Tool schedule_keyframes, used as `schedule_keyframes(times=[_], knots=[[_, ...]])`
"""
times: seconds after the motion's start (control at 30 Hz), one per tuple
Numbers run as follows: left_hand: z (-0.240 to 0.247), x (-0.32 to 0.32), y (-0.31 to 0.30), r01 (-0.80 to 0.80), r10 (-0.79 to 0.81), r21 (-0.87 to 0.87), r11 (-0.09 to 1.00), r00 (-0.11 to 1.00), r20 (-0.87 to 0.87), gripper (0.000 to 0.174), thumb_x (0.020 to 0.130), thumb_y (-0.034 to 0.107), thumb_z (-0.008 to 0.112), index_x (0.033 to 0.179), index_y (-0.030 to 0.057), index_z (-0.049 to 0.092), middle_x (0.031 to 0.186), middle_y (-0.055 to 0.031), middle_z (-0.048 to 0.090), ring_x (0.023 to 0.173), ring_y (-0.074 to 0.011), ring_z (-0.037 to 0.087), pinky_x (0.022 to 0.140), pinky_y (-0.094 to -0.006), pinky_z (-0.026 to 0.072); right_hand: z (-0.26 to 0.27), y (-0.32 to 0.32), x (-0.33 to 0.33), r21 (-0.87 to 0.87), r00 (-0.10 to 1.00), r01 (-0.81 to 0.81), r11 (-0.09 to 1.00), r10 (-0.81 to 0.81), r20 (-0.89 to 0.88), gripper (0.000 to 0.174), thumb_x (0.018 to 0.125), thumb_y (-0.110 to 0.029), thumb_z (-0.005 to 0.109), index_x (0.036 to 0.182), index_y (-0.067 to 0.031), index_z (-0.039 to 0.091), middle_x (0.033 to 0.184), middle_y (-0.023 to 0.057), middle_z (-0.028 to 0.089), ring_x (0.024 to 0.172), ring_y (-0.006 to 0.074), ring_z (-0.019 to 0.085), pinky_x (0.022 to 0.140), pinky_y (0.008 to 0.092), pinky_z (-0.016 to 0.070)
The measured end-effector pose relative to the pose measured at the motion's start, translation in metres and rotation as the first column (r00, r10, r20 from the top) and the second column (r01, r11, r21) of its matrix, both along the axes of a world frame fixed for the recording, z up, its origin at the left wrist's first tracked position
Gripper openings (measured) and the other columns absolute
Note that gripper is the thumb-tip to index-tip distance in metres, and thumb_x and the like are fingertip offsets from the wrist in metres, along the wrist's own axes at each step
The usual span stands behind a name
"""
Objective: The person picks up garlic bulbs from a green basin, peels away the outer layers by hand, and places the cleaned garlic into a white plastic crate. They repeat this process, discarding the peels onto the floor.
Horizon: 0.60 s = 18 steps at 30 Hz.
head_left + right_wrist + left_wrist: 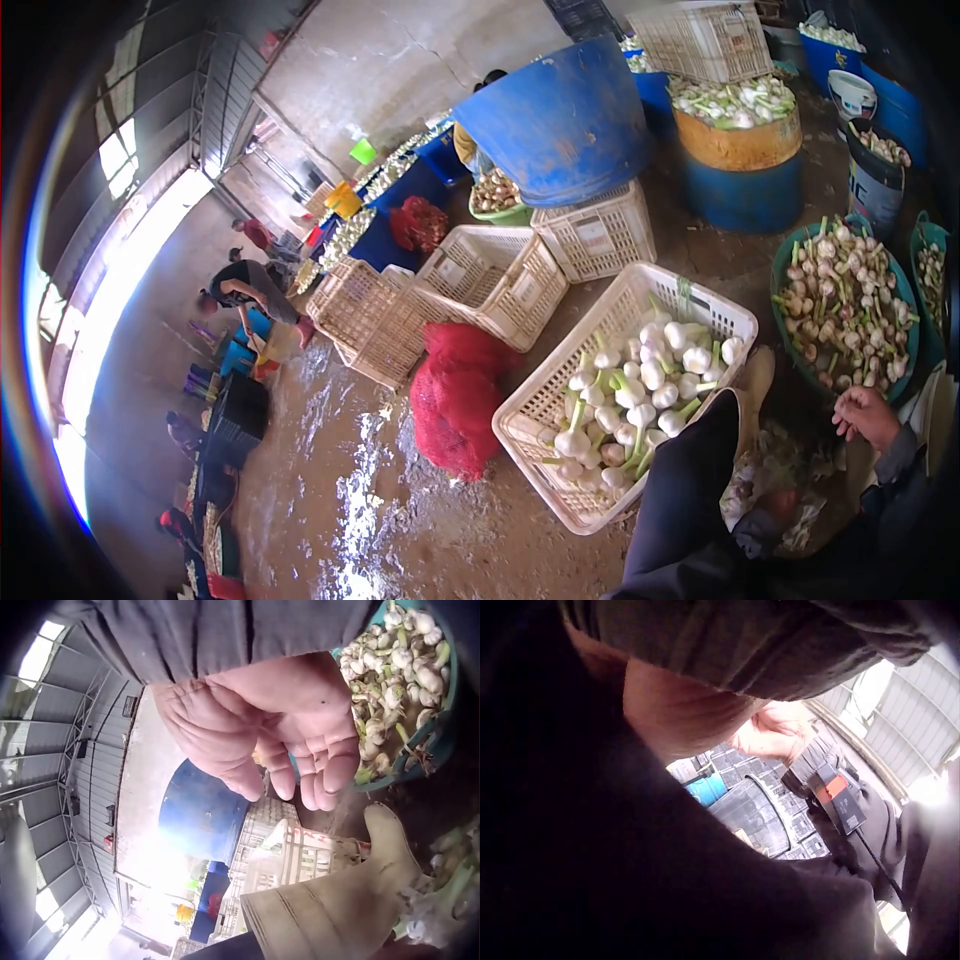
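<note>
The right hand (262, 735) hangs palm up with its fingers relaxed and slightly bent, holding nothing; seen from the head, it sits just beside the near edge of a green tub (860, 226) heaped with garlic with stems (845, 300). Of the left hand (682, 712) the left wrist view shows only the heel and wrist below a dark sleeve (742, 645) — the fingers are hidden behind dark cloth, so I cannot tell how far open they are or whether they grip anything. In front of the person stands a white crate (535, 405), partly filled with pale garlic bulbs (640, 390), some with short green stalks. A dark trouser leg (690, 490) and a cream boot (337, 900) come between the crate and the tub, with a pile of plant scraps (785, 465) near the boot. To the crate's left, a red mesh sack (460, 410) rests on the wet floor (370, 480); farther back are more crates (490, 280), a large blue vat (560, 120) and a blue-and-yellow barrel (745, 185) topped with garlic. Across the floor, a person (250, 290) bends forward — well apart from the crates.
</note>
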<state>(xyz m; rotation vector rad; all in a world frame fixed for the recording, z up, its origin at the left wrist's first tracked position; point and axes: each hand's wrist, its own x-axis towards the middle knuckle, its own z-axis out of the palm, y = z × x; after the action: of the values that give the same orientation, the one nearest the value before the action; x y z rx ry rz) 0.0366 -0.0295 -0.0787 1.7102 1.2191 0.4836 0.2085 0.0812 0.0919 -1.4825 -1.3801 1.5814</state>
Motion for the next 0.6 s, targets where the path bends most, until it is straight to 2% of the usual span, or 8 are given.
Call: schedule_keyframes(times=[0.13, 0.2, 0.23, 0.3, 0.33, 0.43, 0.5, 0.6], knots=[[0.01, 0.003, -0.004, -0.063, 0.062, 0.061, 0.996, 0.998, 0.014, 0.043, 0.091, 0.04, 0.041, 0.082, 0.0046, 0.063, 0.078, -0.0205, 0.062, 0.075, -0.0411, 0.059, 0.068, -0.0493, 0.0458, -0.008, 0.0, 0.015, -0.006, 0.998, -0.031, 1.0, 0.031, 0.05, 0.01, 0.09, -0.011, 0.051, 0.091, -0.0009, 0.051, 0.077, 0.0097, 0.06, 0.059, 0.0134, 0.06, 0.047, 0.0239, 0.0474], [0.033, 0.002, -0.004, 0.147, -0.121, 0.136, 0.98, 0.975, -0.184, 0.04, 0.089, 0.04, 0.048, 0.08, 0.0041, 0.064, 0.077, -0.0198, 0.063, 0.074, -0.0379, 0.061, 0.065, -0.0466, 0.0472, -0.011, -0.001, 0.022, -0.01, 0.997, -0.033, 0.999, 0.033, 0.066, 0.011, 0.09, -0.011, 0.051, 0.091, -0.0009, 0.051, 0.077, 0.0097, 0.06, 0.059, 0.0133, 0.06, 0.047, 0.024, 0.0473], [0.036, 0.004, -0.008, 0.145, -0.12, 0.131, 0.981, 0.976, -0.183, 0.04, 0.089, 0.04, 0.048, 0.08, 0.0041, 0.064, 0.077, -0.0198, 0.063, 0.074, -0.0379, 0.061, 0.065, -0.0466, 0.0472, -0.012, -0.002, 0.026, -0.013, 0.998, -0.015, 1.0, 0.016, 0.059, 0.011, 0.09, -0.011, 0.051, 0.091, -0.0009, 0.051, 0.077, 0.0096, 0.06, 0.059, 0.0133, 0.06, 0.046, 0.0241, 0.0472], [0.04, 0.008, -0.014, 0.131, -0.073, 0.276, 0.952, 0.975, -0.209, 0.035, 0.085, 0.037, 0.054, 0.077, 0.0046, 0.065, 0.074, -0.018, 0.063, 0.071, -0.0346, 0.062, 0.063, -0.0439, 0.0482, -0.014, -0.002, 0.033, -0.017, 0.999, 0.003, 1.0, -0.002, 0.053, 0.011, 0.09, -0.012, 0.051, 0.091, -0.0009, 0.051, 0.077, 0.0096, 0.06, 0.059, 0.0133, 0.06, 0.046, 0.0242, 0.0471], [0.046, 0.008, -0.017, 0.131, -0.074, 0.273, 0.953, 0.975, -0.209, 0.035, 0.085, 0.037, 0.054, 0.077, 0.0046, 0.065, 0.074, -0.018, 0.063, 0.071, -0.0346, 0.062, 0.063, -0.0439, 0.0482, -0.015, -0.002, 0.035, -0.023, 0.998, 0.015, 1.0, -0.013, 0.063, 0.011, 0.089, -0.011, 0.051, 0.091, -0.0009, 0.051, 0.076, 0.0095, 0.06, 0.059, 0.0133, 0.059, 0.046, 0.0243, 0.047], [0.053, 0.007, -0.019, 0.109, -0.001, 0.432, 0.895, 0.97, -0.242, 0.032, 0.084, 0.035, 0.055, 0.072, 0.0062, 0.065, 0.072, -0.0153, 0.062, 0.069, -0.0324, 0.062, 0.062, -0.0413, 0.0491, -0.017, -0.003, 0.04, -0.04, 0.996, 0.031, 0.999, -0.027, 0.08, 0.01, 0.089, -0.011, 0.051, 0.092, -0.001, 0.051, 0.076, 0.0093, 0.059, 0.058, 0.0132, 0.059, 0.045, 0.0243, 0.0467], [0.043, 0.007, -0.011, 0.23, -0.076, 0.47, 0.852, 0.943, -0.324, 0.022, 0.08, 0.032, 0.059, 0.074, 0.0113, 0.055, 0.067, -0.0069, 0.054, 0.064, -0.025, 0.057, 0.053, -0.0389, 0.0422, -0.018, 0.0, 0.041, -0.055, 0.995, 0.035, 0.998, -0.029, 0.093, 0.01, 0.089, -0.011, 0.052, 0.092, -0.0012, 0.051, 0.076, 0.0093, 0.059, 0.057, 0.013, 0.058, 0.044, 0.0243, 0.0462], [0.055, 0.002, -0.003, 0.194, -0.01, 0.59, 0.784, 0.954, -0.3, 0.022, 0.079, 0.031, 0.06, 0.074, 0.0101, 0.055, 0.068, -0.0073, 0.055, 0.067, -0.0256, 0.058, 0.056, -0.039, 0.0437, -0.026, 0.004, 0.044, -0.088, 0.992, 0.073, 0.993, -0.064, 0.105, 0.011, 0.089, -0.011, 0.052, 0.092, -0.0013, 0.051, 0.076, 0.0096, 0.059, 0.057, 0.013, 0.058, 0.044, 0.0248, 0.0462]])
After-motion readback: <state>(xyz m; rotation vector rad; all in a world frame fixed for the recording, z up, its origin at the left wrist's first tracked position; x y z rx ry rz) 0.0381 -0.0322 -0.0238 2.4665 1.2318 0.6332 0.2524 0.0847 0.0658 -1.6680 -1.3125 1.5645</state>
